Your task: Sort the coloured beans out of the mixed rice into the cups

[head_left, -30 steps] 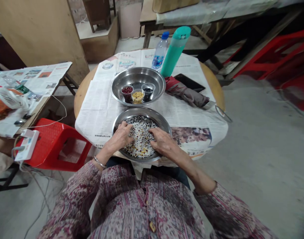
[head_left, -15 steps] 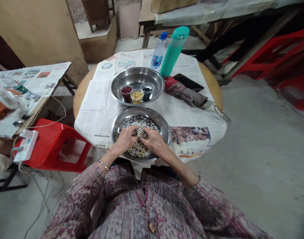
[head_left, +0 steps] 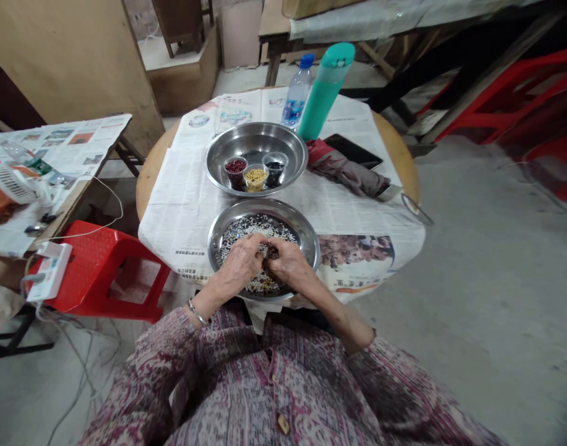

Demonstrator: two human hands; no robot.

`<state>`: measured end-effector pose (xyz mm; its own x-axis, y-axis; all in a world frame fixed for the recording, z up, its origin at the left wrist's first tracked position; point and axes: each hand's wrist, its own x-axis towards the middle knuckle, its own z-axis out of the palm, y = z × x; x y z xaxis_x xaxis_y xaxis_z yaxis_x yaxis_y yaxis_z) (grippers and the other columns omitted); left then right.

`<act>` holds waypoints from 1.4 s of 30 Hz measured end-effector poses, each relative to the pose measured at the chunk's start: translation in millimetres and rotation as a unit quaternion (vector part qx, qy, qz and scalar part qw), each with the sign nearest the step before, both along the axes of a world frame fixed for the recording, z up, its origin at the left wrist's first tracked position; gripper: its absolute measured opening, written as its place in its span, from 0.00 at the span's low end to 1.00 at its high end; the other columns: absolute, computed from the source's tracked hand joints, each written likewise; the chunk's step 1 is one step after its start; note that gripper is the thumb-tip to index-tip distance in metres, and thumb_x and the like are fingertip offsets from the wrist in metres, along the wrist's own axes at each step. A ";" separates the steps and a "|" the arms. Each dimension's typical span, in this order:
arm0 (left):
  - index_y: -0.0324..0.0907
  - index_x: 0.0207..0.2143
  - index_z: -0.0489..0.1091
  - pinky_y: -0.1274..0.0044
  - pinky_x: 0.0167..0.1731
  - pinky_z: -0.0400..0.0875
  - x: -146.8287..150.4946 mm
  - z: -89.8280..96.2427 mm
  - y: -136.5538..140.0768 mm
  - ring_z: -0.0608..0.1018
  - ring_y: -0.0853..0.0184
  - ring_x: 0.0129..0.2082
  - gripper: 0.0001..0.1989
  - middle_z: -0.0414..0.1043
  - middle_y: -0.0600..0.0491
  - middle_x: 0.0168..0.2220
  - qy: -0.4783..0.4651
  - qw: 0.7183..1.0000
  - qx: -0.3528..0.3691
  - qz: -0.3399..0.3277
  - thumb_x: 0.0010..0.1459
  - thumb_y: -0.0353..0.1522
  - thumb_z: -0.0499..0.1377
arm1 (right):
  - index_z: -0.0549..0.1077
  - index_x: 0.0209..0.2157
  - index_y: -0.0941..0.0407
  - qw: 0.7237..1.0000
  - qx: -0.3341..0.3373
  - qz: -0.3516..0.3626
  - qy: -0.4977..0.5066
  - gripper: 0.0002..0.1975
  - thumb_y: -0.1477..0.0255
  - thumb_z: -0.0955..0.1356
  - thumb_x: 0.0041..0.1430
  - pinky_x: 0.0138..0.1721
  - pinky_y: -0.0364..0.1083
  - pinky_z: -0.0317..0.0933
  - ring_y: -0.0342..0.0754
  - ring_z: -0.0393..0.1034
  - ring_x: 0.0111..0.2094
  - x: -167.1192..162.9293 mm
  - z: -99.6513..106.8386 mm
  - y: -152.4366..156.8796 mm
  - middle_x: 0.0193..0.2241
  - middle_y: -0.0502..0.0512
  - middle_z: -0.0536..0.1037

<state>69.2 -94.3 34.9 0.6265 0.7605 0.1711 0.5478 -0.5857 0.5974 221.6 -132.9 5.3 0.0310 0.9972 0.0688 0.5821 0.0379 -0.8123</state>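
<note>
Over the near steel basin (head_left: 312,238), my left hand (head_left: 242,260) and my right hand (head_left: 287,263) have come together with fingers curled and fingertips nearly meeting. Something small and dark shows between the fingers; whether it is grains or one piece I cannot make out. A loose mix of white, dark and yellow grains (head_left: 258,224) is spread over the basin's bottom. Behind it stands a second steel basin (head_left: 239,141), holding three clear cups: dark red beans (head_left: 236,167), yellow beans or kernels (head_left: 255,178) and black beans (head_left: 275,169).
Newspaper (head_left: 172,210) covers the round table. A water bottle (head_left: 296,96), a teal flask (head_left: 326,93), a folded umbrella (head_left: 348,173) and a dark tablet or phone (head_left: 353,152) sit on the far right. Left are a red stool (head_left: 102,266), power strip (head_left: 51,272) and fan (head_left: 14,183).
My hands have drawn closer together and lifted slightly, the left one shifting right. The fingers are more curled, and the white heap seen between them before is now hidden or gone.
</note>
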 end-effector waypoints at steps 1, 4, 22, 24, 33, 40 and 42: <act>0.40 0.46 0.68 0.64 0.56 0.71 1.1 3.6 -1.0 0.77 0.61 0.50 0.18 0.75 0.48 0.46 0.001 1.000 0.005 -0.007 0.56 0.17 0.53 | 0.79 0.45 0.58 1.000 -0.009 -0.003 0.012 0.22 0.74 0.65 0.47 0.41 0.49 0.65 0.51 0.73 0.35 0.8 1.4 -0.2 0.35 0.56 0.82; 0.41 0.45 0.67 0.65 0.55 0.72 3.8 12.5 -3.2 0.76 0.62 0.49 0.16 0.74 0.48 0.44 0.001 1.000 0.015 -0.027 0.58 0.18 0.51 | 0.80 0.46 0.58 0.997 -0.036 -0.014 0.059 0.25 0.73 0.65 0.46 0.38 0.47 0.65 0.50 0.72 0.33 3.6 5.5 -0.3 0.33 0.53 0.82; 0.46 0.55 0.65 0.61 0.54 0.73 -33.0 23.9 -26.4 0.69 0.54 0.55 0.25 0.63 0.46 0.54 0.150 0.987 0.011 -0.061 0.57 0.38 0.67 | 0.80 0.34 0.56 0.998 -0.057 -0.013 -0.026 0.09 0.72 0.68 0.53 0.29 0.45 0.58 0.45 0.64 0.22 21.1 25.0 1.3 0.18 0.46 0.71; 0.47 0.55 0.66 0.62 0.53 0.73 -32.9 20.3 -26.3 0.69 0.55 0.54 0.22 0.64 0.47 0.53 0.160 0.984 0.018 -0.070 0.59 0.35 0.66 | 0.80 0.35 0.56 0.998 -0.045 0.001 -0.049 0.10 0.74 0.67 0.53 0.34 0.46 0.61 0.46 0.68 0.26 18.2 22.6 1.0 0.23 0.50 0.77; 0.41 0.46 0.69 0.64 0.54 0.73 -25.2 12.2 -12.3 0.70 0.58 0.51 0.08 0.67 0.47 0.49 0.206 0.976 0.061 -0.032 0.65 0.27 0.56 | 0.79 0.39 0.55 0.992 0.053 0.021 -0.116 0.09 0.74 0.66 0.60 0.48 0.51 0.66 0.52 0.75 0.42 11.7 18.5 4.5 0.39 0.57 0.82; 0.42 0.55 0.65 0.58 0.55 0.73 -42.4 19.6 -15.2 0.69 0.50 0.55 0.30 0.63 0.44 0.54 0.181 0.982 0.054 -0.014 0.54 0.40 0.70 | 0.77 0.49 0.57 0.971 0.057 0.011 -0.230 0.21 0.81 0.61 0.58 0.51 0.54 0.66 0.56 0.70 0.49 14.7 14.6 12.6 0.45 0.62 0.78; 0.43 0.58 0.61 0.58 0.54 0.73 -46.4 19.8 -17.4 0.69 0.50 0.55 0.33 0.62 0.44 0.55 0.186 0.981 0.034 -0.030 0.53 0.38 0.70 | 0.77 0.50 0.57 0.972 0.047 0.032 -0.229 0.22 0.82 0.61 0.58 0.51 0.53 0.66 0.56 0.70 0.49 10.2 11.0 10.6 0.44 0.62 0.78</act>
<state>22.9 -111.7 54.7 0.6986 0.7150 -0.0286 0.6840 -0.6555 0.3200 231.8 -122.2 16.3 -0.0871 0.9845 0.1523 0.8754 0.1486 -0.4599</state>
